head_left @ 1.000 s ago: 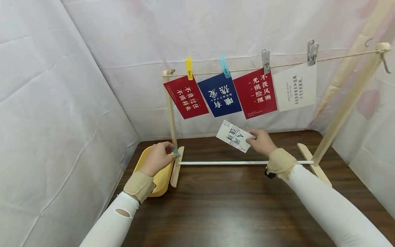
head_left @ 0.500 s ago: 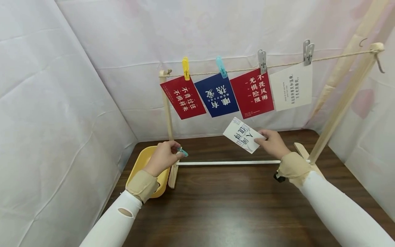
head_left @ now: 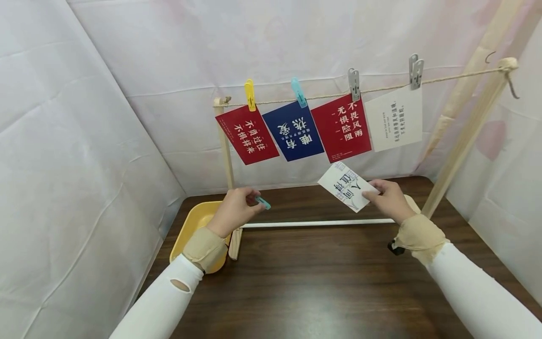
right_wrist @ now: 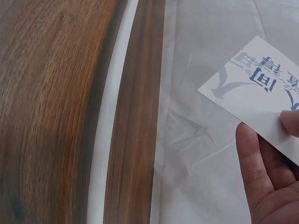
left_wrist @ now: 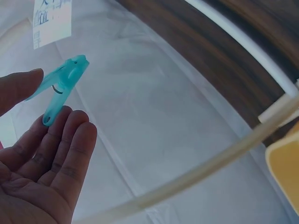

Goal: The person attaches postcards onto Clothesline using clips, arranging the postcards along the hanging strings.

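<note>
My left hand [head_left: 237, 209] pinches a light-blue clothespin [left_wrist: 66, 81] between thumb and fingers, its two handles toward the hand. It is held above the table, right of the yellow basket. A white card with dark characters [head_left: 348, 186] is held at its right edge by my right hand [head_left: 388, 199], thumb on the printed face and fingers behind. The card is tilted in the air below the hanging cards. On the rope [head_left: 279, 101] hang a red card [head_left: 247, 135], a blue card [head_left: 293, 131], another red card [head_left: 341, 128] and a cream card [head_left: 394, 118], each under a clothespin.
A yellow basket [head_left: 186, 230] stands at the left behind my left wrist; its contents are hidden. Wooden posts [head_left: 470, 141] carry the rope, and a white rod [head_left: 313, 224] joins their feet. White cloth surrounds the brown table [head_left: 317, 282].
My left hand has moved right, away from the basket, with the clothespin. The right hand has shifted right with the white card. The view has drifted slightly; the hung cards stay on the rope.
</note>
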Demonstrator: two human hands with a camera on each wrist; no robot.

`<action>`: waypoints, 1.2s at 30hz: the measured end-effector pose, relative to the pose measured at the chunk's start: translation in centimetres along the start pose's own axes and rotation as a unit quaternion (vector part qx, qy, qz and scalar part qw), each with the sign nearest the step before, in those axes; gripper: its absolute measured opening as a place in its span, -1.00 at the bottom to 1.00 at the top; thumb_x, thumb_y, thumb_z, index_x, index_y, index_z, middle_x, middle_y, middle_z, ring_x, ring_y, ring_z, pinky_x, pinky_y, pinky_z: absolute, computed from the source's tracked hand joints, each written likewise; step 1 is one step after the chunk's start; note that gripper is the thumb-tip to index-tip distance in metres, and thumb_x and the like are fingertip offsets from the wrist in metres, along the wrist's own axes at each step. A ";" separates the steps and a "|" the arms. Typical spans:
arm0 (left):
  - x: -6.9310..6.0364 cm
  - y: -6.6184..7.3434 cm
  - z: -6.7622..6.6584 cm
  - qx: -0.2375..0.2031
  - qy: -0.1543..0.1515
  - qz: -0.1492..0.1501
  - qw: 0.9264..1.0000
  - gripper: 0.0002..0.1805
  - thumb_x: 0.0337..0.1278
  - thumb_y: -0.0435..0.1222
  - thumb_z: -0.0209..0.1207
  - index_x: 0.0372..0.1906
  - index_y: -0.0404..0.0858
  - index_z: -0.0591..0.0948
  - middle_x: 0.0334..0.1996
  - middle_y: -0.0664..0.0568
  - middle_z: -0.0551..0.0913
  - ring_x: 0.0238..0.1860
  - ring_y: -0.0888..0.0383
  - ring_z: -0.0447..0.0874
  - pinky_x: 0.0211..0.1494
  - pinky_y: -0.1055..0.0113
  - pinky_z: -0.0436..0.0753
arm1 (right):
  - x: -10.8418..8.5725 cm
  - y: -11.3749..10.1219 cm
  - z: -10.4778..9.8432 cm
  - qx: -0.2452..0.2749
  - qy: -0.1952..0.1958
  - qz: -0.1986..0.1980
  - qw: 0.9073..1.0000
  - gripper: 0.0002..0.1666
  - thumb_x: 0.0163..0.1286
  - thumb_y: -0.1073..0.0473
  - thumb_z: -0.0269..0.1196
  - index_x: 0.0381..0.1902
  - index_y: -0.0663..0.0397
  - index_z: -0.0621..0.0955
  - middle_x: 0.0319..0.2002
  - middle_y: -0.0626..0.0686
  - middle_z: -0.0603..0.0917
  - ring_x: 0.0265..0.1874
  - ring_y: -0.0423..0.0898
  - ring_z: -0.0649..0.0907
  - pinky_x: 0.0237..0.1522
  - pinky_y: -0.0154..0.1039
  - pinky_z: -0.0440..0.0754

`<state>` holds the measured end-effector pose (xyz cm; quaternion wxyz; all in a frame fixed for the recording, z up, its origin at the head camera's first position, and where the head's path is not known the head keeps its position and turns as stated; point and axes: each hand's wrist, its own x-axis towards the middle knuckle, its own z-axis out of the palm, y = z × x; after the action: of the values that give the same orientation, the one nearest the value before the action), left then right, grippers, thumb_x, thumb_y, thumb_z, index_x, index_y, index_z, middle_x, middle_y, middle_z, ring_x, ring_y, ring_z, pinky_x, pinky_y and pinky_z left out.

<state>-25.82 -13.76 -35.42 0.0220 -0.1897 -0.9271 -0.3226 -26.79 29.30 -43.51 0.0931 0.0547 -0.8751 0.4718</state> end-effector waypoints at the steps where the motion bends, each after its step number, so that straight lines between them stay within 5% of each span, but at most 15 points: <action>1: 0.1 0.3 0.1 -0.002 0.000 0.003 1.000 -0.69 0.30 -0.27 0.51 0.02 -0.34 0.77 -0.21 -0.03 0.85 -0.20 0.09 0.81 0.00 0.16 0.87 | -0.1 0.1 -0.2 -0.001 0.003 0.001 1.000 -0.67 0.55 0.27 0.34 0.07 0.50 0.68 -0.06 0.43 0.79 -0.45 -0.33 0.66 -0.40 -0.37 0.66; 11: 1.2 2.3 0.7 0.002 0.007 0.046 0.999 -0.67 0.30 -0.24 0.52 0.06 -0.32 0.79 -0.19 -0.02 0.88 -0.18 0.10 0.85 0.08 0.15 0.86 | -1.6 1.1 -2.4 0.003 0.037 0.003 0.999 -0.70 0.57 0.26 0.33 0.04 0.47 0.69 -0.15 0.29 0.83 -0.46 -0.36 0.63 -0.46 -0.37 0.59; 18: 1.6 3.3 0.9 0.000 -0.001 0.062 0.998 -0.63 0.32 -0.23 0.51 0.11 -0.32 0.77 -0.14 -0.03 0.88 -0.17 0.10 0.84 0.08 0.16 0.86 | -2.6 1.6 -4.0 0.046 0.060 0.011 0.997 -0.66 0.55 0.31 0.31 0.09 0.56 0.64 -0.35 -0.46 0.72 -0.43 -0.39 0.68 -0.44 -0.42 0.63; 28: 2.4 4.7 0.8 -0.015 0.009 0.088 0.996 -0.61 0.37 -0.21 0.48 0.15 -0.35 0.75 -0.13 -0.04 0.88 -0.12 0.06 0.87 0.12 0.16 0.86 | -3.6 2.2 -5.6 0.074 0.090 0.009 0.993 -0.67 0.53 0.38 0.29 0.07 0.62 0.57 -0.40 -0.50 0.72 -0.48 -0.43 0.72 -0.42 -0.49 0.70; 33: 2.9 5.6 0.6 -0.016 0.015 0.115 0.993 -0.61 0.37 -0.24 0.48 0.16 -0.36 0.75 -0.01 -0.13 0.87 -0.03 -0.01 0.90 0.17 0.12 0.84 | -4.2 2.9 -6.5 0.119 0.102 0.025 0.987 -0.91 0.54 0.38 0.28 -0.09 0.13 0.66 -0.40 -0.44 0.75 -0.54 -0.40 0.71 -0.53 -0.49 0.62; 36: 3.3 6.4 0.5 -0.013 0.020 0.133 0.991 -0.63 0.37 -0.25 0.47 0.14 -0.38 0.75 0.01 -0.16 0.87 0.00 -0.05 0.89 0.19 0.12 0.83 | -4.7 3.2 -7.0 0.161 0.114 0.027 0.980 -0.68 0.53 0.41 0.27 -0.19 -0.21 0.67 -0.46 -0.34 0.75 -0.69 -0.34 0.64 -0.70 -0.44 0.54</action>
<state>-26.48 -7.81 -31.50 0.0808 -0.3047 -0.8887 -0.3329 -22.04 36.92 -43.39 0.1699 -0.0085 -0.7726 0.6117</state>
